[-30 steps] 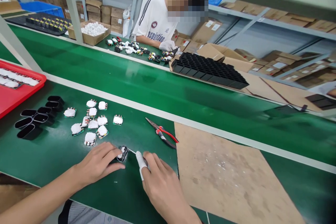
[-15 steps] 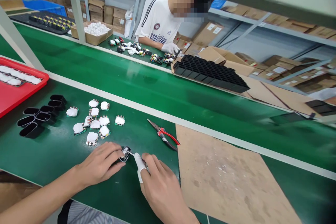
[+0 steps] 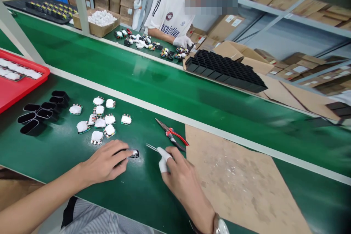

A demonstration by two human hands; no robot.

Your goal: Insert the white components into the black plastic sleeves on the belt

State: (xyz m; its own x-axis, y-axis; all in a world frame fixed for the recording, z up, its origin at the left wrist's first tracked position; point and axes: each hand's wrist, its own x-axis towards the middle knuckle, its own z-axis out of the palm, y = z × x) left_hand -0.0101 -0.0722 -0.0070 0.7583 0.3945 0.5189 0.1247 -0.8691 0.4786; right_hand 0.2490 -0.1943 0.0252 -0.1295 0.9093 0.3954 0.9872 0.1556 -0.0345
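Note:
My left hand [image 3: 112, 161] is closed around a small black oval housing [image 3: 134, 153], whose open top shows a white-topped insert. To its right, my right hand [image 3: 178, 168] grips a pair of metal tweezers [image 3: 151, 147], their tips apart and clear of the housing. White covers sit on two of that hand's fingers. Beyond my left hand lie several small circuit boards topped with white pads [image 3: 100, 122]. Farther left stand several black oval housings [image 3: 34, 126] with open tops.
Red-handled long-nose pliers [image 3: 172, 135] lie beside a brown board [image 3: 233, 175] on the right. A red tray [image 3: 22, 91] holds more white-topped boards at left. Across the green conveyor [image 3: 131, 76], a gloved person [image 3: 170, 18] works beside a box of black housings [image 3: 225, 71].
My right hand has drawn the tweezers out of the housing and moved right. In my left hand, the housing has turned to lie more sideways. The view has shifted slightly.

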